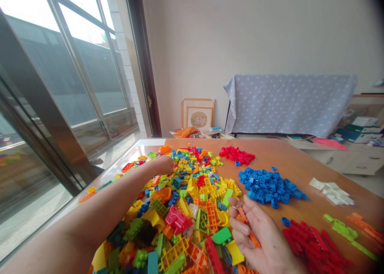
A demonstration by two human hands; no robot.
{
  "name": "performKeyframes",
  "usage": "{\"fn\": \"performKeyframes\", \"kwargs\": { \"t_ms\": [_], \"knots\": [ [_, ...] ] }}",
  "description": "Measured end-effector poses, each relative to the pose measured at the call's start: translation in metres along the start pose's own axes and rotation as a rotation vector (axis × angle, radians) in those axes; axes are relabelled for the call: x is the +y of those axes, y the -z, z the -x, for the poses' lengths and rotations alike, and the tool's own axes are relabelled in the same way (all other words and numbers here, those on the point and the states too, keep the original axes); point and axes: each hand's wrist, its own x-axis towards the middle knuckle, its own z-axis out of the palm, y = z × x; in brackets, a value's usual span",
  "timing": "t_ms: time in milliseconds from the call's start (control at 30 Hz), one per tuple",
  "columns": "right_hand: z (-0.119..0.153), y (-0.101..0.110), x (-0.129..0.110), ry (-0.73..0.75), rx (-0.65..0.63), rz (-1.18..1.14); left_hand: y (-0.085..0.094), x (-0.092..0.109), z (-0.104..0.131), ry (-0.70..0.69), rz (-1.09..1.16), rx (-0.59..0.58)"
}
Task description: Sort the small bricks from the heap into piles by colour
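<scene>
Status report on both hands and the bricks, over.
Left hand at mixed brick pile, grip unclear. Right hand cupped, holding orange pieces. Left forearm hides part of the pile.

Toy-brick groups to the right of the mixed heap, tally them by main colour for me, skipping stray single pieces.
Red: 2, the far red pile and the near red pile
Blue pile: 1
White group: 1
Lime green group: 1
Orange group: 1
Total: 6
</scene>
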Motion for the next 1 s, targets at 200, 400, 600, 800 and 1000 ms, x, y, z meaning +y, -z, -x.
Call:
{"fn": "performKeyframes", "kwargs": {
  "t_ms": [200, 400, 600, 800, 1000],
  "knots": [
    [0.003, -0.007, 0.000, -0.004, 0.008, -0.032, 0.015, 0.032, -0.005, -0.048, 0.112, 0.041],
    [0.003, -0.011, -0.001, -0.007, 0.016, -0.026, 0.033, 0.130, 0.028, -0.440, 0.494, -0.031],
    [0.004, -0.009, -0.004, 0.005, -0.038, -0.011, 0.040, 0.172, 0.049, -0.618, 0.530, -0.067],
    [0.006, -0.009, -0.007, 0.046, -0.006, -0.042, 0.039, 0.099, 0.000, -0.221, 0.399, 0.163],
    [0.006, -0.006, -0.006, 0.033, -0.042, -0.051, 0.012, 0.059, -0.036, -0.116, 0.264, 0.083]
  ]
}}
